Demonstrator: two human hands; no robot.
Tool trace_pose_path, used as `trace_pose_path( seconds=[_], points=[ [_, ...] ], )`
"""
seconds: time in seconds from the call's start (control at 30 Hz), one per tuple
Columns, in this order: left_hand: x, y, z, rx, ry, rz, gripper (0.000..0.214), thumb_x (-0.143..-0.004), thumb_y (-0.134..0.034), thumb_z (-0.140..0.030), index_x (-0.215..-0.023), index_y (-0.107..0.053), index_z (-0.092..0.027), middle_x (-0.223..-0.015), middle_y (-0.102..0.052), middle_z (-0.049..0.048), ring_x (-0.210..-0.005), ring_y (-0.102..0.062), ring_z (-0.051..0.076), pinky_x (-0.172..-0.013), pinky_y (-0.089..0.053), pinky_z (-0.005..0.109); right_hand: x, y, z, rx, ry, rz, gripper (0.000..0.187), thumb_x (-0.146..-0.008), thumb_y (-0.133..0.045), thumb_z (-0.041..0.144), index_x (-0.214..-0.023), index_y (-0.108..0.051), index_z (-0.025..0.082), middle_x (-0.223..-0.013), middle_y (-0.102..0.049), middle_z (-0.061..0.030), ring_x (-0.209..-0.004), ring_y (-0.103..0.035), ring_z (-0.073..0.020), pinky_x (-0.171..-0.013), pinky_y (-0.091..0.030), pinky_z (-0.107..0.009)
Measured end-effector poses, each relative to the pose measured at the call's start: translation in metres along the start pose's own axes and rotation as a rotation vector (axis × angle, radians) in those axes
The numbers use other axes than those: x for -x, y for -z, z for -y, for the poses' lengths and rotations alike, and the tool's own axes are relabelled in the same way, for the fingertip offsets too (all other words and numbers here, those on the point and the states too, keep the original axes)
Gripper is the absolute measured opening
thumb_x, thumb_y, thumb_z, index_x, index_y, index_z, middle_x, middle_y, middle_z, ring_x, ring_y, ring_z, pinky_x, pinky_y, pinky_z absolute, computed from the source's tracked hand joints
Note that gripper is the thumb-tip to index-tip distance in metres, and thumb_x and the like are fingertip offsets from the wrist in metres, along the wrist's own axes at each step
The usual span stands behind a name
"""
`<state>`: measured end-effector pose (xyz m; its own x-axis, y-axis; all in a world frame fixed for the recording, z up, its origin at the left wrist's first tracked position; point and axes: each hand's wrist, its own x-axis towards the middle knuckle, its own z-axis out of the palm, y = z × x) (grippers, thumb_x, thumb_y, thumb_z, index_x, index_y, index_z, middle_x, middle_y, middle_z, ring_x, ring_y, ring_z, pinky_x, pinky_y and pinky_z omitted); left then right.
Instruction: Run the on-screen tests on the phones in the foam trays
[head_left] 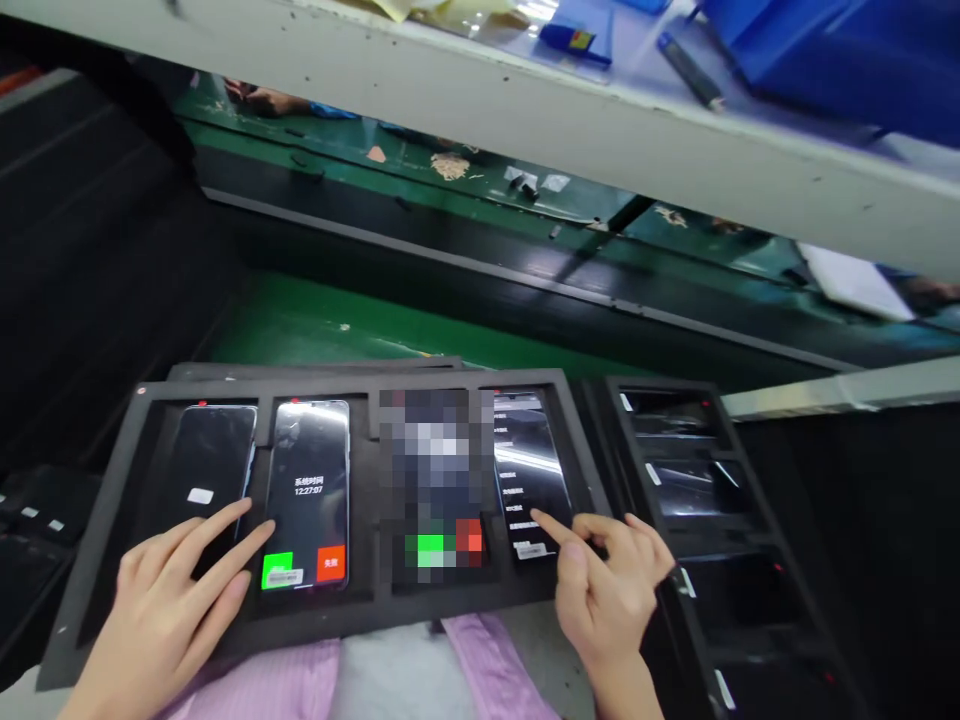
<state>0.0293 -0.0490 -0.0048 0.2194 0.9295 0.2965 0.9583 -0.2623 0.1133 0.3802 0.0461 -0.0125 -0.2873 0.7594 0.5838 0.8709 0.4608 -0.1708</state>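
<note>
A black foam tray lies before me with phones in its slots. My left hand has its fingers spread over the tray's left part, near the dark-screened phone and the left edge of the second phone. That second screen shows a clock reading with a green and a red button. The third phone is blurred out, though a green and a red patch show. My right hand points its index finger at the lit list on the fourth phone, its other fingers curled and holding nothing.
Another black tray with several phones stands at the right. A white shelf edge crosses above, carrying a blue bin and a marker. Beyond it, a co-worker's hand rests near a green surface with small parts.
</note>
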Motion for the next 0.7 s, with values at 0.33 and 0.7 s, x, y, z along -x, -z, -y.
trace_pose_path(
  seconds=[0.33,0.7],
  points=[
    [0.005,0.001,0.009,0.033,-0.085,-0.034,0.032,-0.082,-0.045,-0.023,-0.111,-0.059,-0.023,-0.111,-0.058,0.0089,-0.089,-0.051,0.024,-0.079,-0.033,0.037,0.002,0.000,0.001,-0.069,-0.011,-0.011,0.033,-0.091,-0.036,0.014,-0.082,-0.068,0.016,-0.073,-0.049,-0.0013,-0.070,-0.045,-0.0089,-0.092,-0.031,-0.037],
    [0.009,-0.001,0.003,0.173,-0.129,-0.065,0.021,-0.084,-0.048,-0.026,-0.095,-0.066,-0.024,-0.102,-0.063,0.0066,-0.086,-0.052,0.022,-0.076,-0.035,0.037,0.015,0.009,0.000,-0.141,-0.006,-0.018,0.032,-0.089,-0.036,0.010,-0.083,-0.066,0.017,-0.072,-0.049,-0.0009,-0.071,-0.046,-0.0092,-0.089,-0.031,-0.037]
  ],
)
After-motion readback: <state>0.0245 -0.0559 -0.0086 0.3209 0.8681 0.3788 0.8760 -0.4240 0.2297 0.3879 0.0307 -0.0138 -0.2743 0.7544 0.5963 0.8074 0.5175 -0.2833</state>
